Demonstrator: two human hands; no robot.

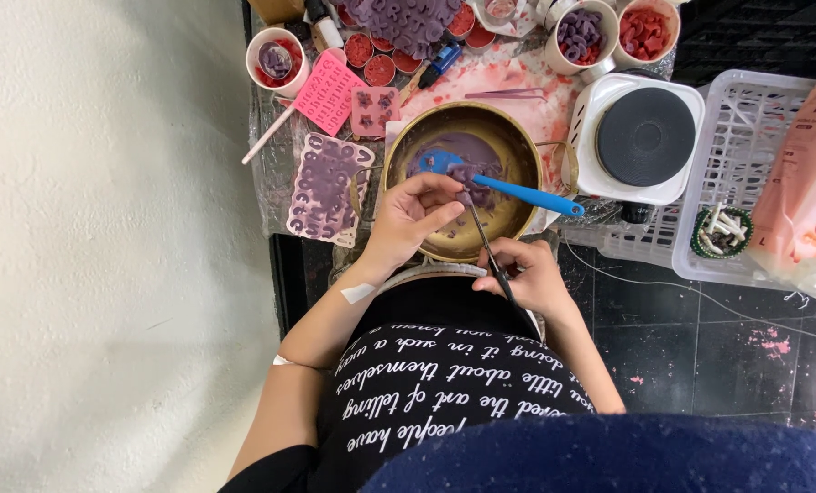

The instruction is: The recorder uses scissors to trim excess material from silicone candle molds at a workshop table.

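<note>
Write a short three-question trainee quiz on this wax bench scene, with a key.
1. True or false: the blue spatula lies in the metal bowl, its handle over the rim.
2. What does the right hand hold? A) thin dark metal tool B) pink mould C) white cup
3. What does the left hand pinch over the bowl?

Key:
1. True.
2. A, the thin tool points into the bowl.
3. A small purple wax piece.
</note>
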